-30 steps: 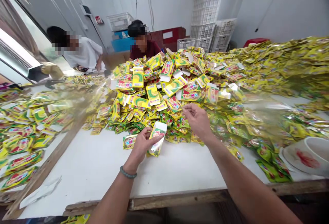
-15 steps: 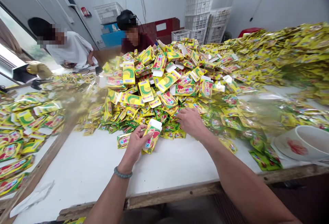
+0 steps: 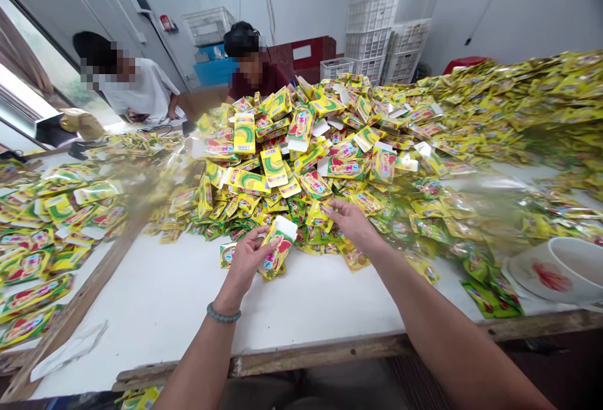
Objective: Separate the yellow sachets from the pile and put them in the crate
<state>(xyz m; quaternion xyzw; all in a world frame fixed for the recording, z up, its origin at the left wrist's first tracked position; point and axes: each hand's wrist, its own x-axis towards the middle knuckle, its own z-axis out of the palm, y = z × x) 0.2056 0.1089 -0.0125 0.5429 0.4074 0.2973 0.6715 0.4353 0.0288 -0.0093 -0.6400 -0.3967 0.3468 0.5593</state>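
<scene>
My left hand [image 3: 245, 260], a beaded bracelet on its wrist, is closed around a small yellow-and-green candy box [image 3: 277, 253]. The box's white end flap stands up at the far end, and a red fruit and bright lettering show on its face. Over the near edge of the pile, my right hand [image 3: 354, 226] pinches a small yellow sachet [image 3: 318, 215] between thumb and fingers. Another candy box [image 3: 227, 254] lies on the white tabletop, partly hidden behind my left hand. In front of both hands rises a heap of similar boxes [image 3: 274, 168], with sachets around its foot.
A white mug [image 3: 560, 272] with a red flower stands at the right, near green sachets [image 3: 490, 297]. Large sachet heaps [image 3: 518, 105] fill the back right. A wooden strip [image 3: 94, 291] divides the table at left. Two people sit across it; white crates [image 3: 372, 14] are stacked behind.
My right hand has drawn back slightly from the pile and now has a yellow sachet in its fingers. The left hand keeps its hold on the box. The camera view has shifted a little.
</scene>
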